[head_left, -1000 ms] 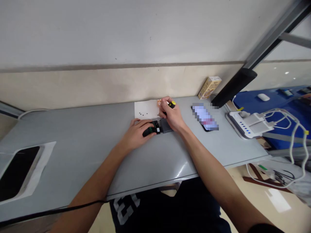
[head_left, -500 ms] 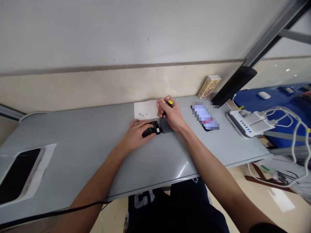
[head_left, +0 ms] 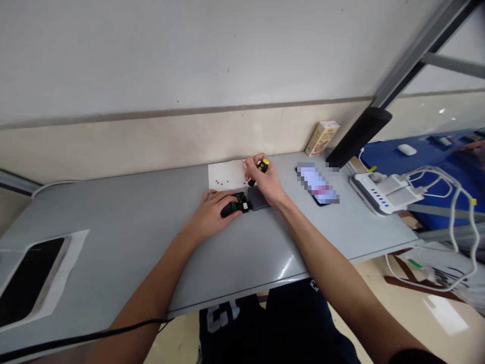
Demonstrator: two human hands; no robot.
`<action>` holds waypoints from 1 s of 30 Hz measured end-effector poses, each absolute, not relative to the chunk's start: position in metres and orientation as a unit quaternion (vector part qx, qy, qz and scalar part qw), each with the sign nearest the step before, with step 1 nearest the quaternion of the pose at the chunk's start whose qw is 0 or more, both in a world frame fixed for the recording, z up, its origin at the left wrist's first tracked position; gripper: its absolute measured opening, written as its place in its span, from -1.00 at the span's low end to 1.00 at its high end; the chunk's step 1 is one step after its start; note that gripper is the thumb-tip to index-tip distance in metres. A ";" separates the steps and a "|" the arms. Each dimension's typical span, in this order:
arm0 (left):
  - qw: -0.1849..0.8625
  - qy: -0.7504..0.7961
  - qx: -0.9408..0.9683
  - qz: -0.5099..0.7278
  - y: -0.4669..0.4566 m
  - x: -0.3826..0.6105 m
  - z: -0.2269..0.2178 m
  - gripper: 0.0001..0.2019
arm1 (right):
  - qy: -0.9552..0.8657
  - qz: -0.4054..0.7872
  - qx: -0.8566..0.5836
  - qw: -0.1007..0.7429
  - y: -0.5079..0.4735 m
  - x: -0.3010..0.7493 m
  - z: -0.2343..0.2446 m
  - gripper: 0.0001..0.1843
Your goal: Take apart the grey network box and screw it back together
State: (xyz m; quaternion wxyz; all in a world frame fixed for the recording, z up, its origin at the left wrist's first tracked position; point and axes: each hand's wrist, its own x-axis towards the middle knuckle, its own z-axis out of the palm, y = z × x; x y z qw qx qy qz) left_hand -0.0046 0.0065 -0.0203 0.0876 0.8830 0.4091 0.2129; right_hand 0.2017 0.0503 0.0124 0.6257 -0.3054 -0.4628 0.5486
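My left hand [head_left: 211, 211] rests on the grey table [head_left: 132, 237] with its fingers closed over a small black device [head_left: 235, 204] that has a green spot. A grey box [head_left: 258, 198] sits right beside that device. My right hand [head_left: 265, 179] grips a small screwdriver with a yellow and black handle [head_left: 261, 165], its tip pointing down at the device. Just behind lies a white sheet of paper [head_left: 225, 174] with several tiny black screws [head_left: 222, 180] on it.
A phone [head_left: 317, 185] lies right of my hands. A small carton [head_left: 322, 137] stands by the wall next to a black lamp arm [head_left: 359, 135]. A white charging hub [head_left: 379, 193] with cables sits at the table's right end. A dark cutout [head_left: 26, 273] is at the left.
My right hand has shifted slightly on the screwdriver, fingers turning around its handle. The left hand stays on the black device. The view has drifted a little.
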 end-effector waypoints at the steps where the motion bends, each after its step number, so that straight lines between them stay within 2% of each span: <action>1: 0.090 0.411 0.882 0.213 0.007 -0.005 -0.020 -0.78 | -0.481 0.531 -0.312 0.624 0.050 0.201 0.013 -0.55; 4: 0.092 0.412 0.881 0.213 0.007 -0.004 -0.020 -0.78 | -0.490 0.564 -0.283 0.601 0.047 0.200 0.018 -0.45; 8: 0.084 0.410 0.882 0.214 0.007 -0.003 -0.019 -0.77 | -0.445 0.631 -0.251 0.584 0.044 0.201 0.022 -0.54; 13: 0.086 0.405 0.886 0.212 0.007 -0.004 -0.019 -0.75 | -0.449 0.586 -0.287 0.610 0.046 0.199 0.018 -0.42; 20: 0.071 0.404 0.888 0.209 0.007 -0.005 -0.020 -0.76 | -0.413 0.658 -0.228 0.587 0.049 0.201 0.022 -0.49; 23: 0.066 0.400 0.891 0.202 0.007 -0.006 -0.020 -0.76 | -0.432 0.609 -0.279 0.604 0.051 0.202 0.019 -0.57; 27: 0.068 0.394 0.895 0.200 0.008 -0.007 -0.019 -0.77 | -0.492 0.451 -0.381 0.640 0.052 0.206 0.012 -0.53; 30: 0.063 0.391 0.896 0.199 0.009 -0.008 -0.019 -0.76 | -0.576 0.363 -0.430 0.593 0.051 0.212 0.010 -0.60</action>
